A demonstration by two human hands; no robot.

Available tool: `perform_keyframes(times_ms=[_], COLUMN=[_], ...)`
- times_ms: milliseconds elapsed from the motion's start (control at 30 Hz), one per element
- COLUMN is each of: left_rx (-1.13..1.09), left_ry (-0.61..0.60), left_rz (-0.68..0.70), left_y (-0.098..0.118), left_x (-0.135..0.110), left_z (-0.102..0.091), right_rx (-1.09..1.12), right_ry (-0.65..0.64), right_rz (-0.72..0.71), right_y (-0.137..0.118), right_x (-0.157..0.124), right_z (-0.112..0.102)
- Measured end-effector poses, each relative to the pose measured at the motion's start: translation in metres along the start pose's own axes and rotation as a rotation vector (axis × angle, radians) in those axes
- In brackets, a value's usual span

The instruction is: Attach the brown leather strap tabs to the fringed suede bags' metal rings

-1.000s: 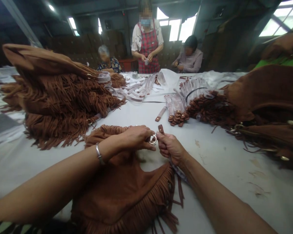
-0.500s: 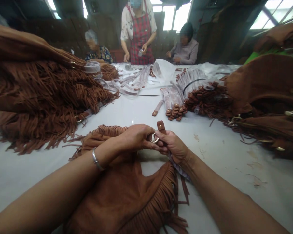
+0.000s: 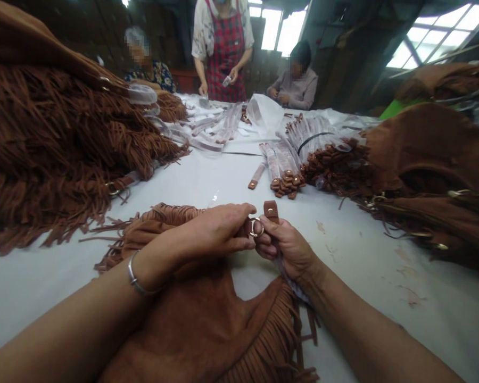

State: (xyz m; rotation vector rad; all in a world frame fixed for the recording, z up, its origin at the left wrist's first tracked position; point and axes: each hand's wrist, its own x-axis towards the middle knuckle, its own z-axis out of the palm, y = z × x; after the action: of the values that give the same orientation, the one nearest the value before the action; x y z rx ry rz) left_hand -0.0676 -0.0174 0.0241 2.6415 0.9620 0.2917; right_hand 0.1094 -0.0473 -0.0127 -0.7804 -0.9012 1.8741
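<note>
A brown fringed suede bag [image 3: 183, 324] lies on the table below my hands. At its upper edge a gold-coloured metal ring [image 3: 256, 227] sits between my two hands. My left hand [image 3: 211, 229], a silver bangle at the wrist, is around the short brown tab that carries the ring, its fingers and thumb on either side. My right hand [image 3: 289, 244] is closed on a brown strap [image 3: 270, 209], whose snap-studded end points up above the thumb. The strap's plastic-wrapped length hangs under the right palm, partly hidden. My right thumb and fingertips are at the ring's right side.
Fringed brown bags [image 3: 64, 133] are piled at left, more brown bags [image 3: 423, 154] at right. Bundled plastic-wrapped straps [image 3: 283, 165] lie ahead on the white table [image 3: 207, 181]. Across it, a person in a checked apron [image 3: 226, 53] stands between two seated people.
My left fingers have straightened and drawn slightly back from the right hand, showing more of the ring. The strap's end has shifted a little right. The camera view has tilted slightly.
</note>
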Motion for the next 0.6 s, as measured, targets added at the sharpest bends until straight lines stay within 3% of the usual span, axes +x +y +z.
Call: perform_keyframes(times_ms=[133, 300, 600], left_rx=[0.321, 0.383, 0.346], left_ry=[-0.004, 0.02, 0.088], left_rz=[-0.029, -0.006, -0.212], left_y=[-0.004, -0.012, 0.001], left_x=[0.0, 0.002, 0.005], left_z=[0.005, 0.012, 0.008], right_rx=[0.123, 0.105, -0.095], right_ry=[-0.019, -0.107, 0.006], right_rz=[0.153, 0.409, 0.058], right_y=[-0.004, -0.009, -0.013], right_x=[0.008, 0.01, -0.008], right_z=[-0.002, -0.012, -0.011])
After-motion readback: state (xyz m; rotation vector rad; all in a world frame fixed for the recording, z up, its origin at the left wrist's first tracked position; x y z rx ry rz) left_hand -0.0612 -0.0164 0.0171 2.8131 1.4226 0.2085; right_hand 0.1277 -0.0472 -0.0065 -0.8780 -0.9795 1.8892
